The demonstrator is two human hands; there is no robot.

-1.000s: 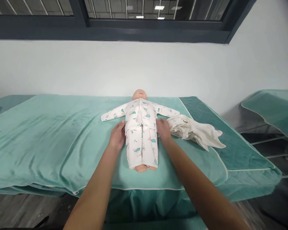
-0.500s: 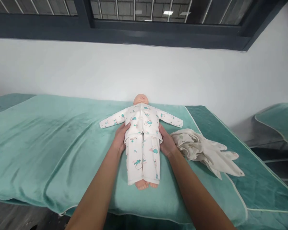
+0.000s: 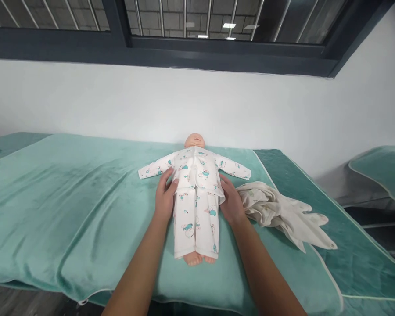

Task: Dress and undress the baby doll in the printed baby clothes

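A baby doll (image 3: 195,140) lies on its back on a green padded cover, its head toward the wall. It wears a white printed shirt (image 3: 197,169) and matching trousers (image 3: 195,224). Both sleeves spread outward, and the bare feet (image 3: 197,259) poke out of the trouser legs. My left hand (image 3: 165,193) rests against the shirt's left side, thumb apart from the fingers. On the other side my right hand (image 3: 232,199) lies along the shirt's edge with fingers extended; its thumb is hard to make out. The hem flares slightly beside it.
Crumpled white cloth (image 3: 279,210) lies just right of my right hand. The green cover (image 3: 85,210) has wrinkles on the left and ends at the near edge. A white wall (image 3: 151,101) and a dark window frame (image 3: 217,55) stand behind.
My left hand has loosened from the doll's waist and its fingers have moved up along the shirt. The right hand has shifted slightly at the hem, which now flares outward. The view has tilted up slightly.
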